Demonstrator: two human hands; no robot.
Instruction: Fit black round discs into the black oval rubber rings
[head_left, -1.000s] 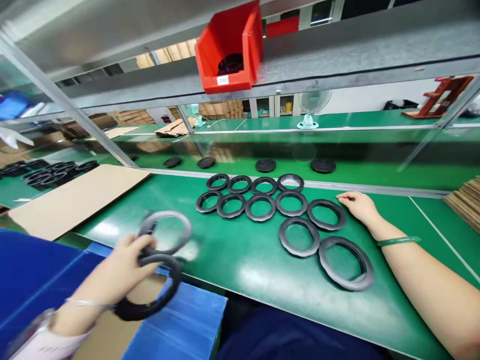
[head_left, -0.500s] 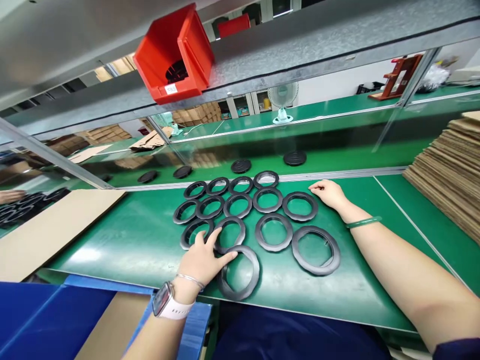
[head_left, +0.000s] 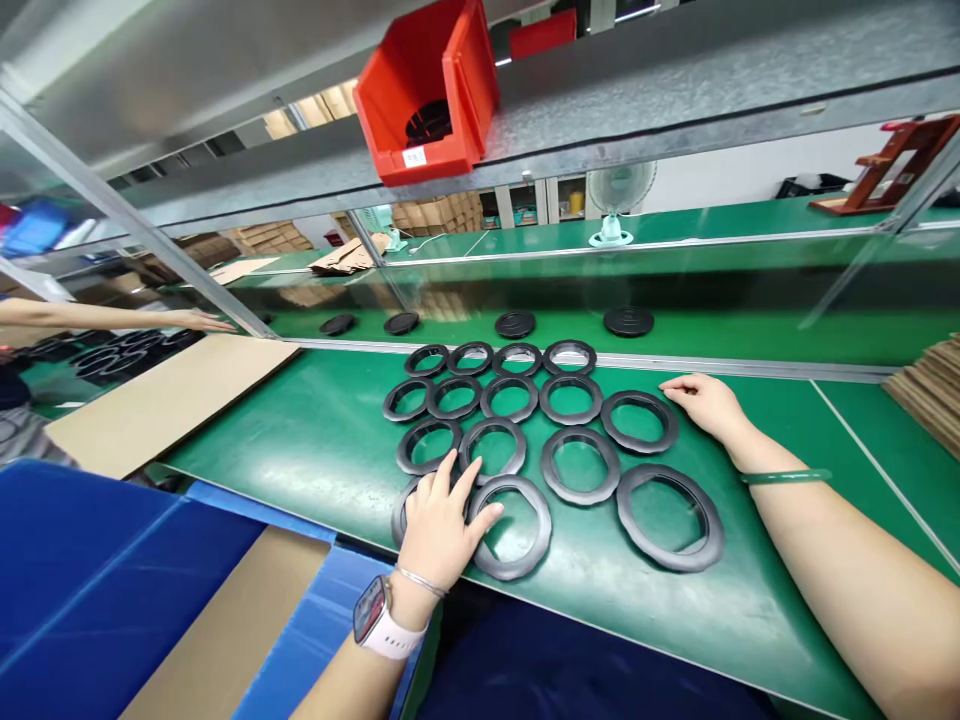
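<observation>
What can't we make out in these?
Head view:
Front-left black ring: largely hidden by the left hand.
Label on the red bin: print too small.
Dark contents: partly hidden by the bin's front wall.
Co-worker: mostly cut off by left edge.
Cardboard stack: cut off by right edge.

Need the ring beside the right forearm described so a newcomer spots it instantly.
On the green table, find the cluster of dark rings. Go to its right side, below the right hand in the picture. The target ring is the one nearest the right forearm and looks widest of all.
</observation>
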